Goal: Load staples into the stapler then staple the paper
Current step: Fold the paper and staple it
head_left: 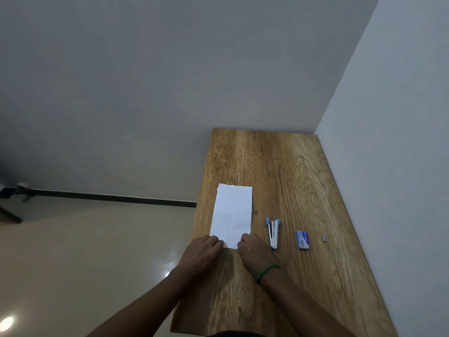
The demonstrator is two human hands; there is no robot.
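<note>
Hands first: my left hand (pixel 205 246) and right hand (pixel 251 246) both sit on the near edge of the paper (pixel 232 212), fingers curled down onto its two near corners, pinning or pinching it; can't tell which from this angle. Nothing else is held in either. Green band on the right wrist.

Paper lies flat on the desk (pixel 291 166), long axis running away from me, near edge under my fingers.

Stapler (pixel 273 233) is just beside the right hand, to its right, not touching. It's swung open, blue end at the far side, metal arms pointing back toward me, so its long axis runs roughly parallel w/ the paper. Right hand is clearly the nearer one; left would have to cross over the sheet.

Further right: staple box (pixel 302 240), blue and white, lying flat, near the stapler but apart. Beyond that, a small grey bit (pixel 324 237), prob. a strip of staples, too small to be sure.

My read: loading not done yet; next reach goes rightward, right hand to stapler, staples after.
</note>
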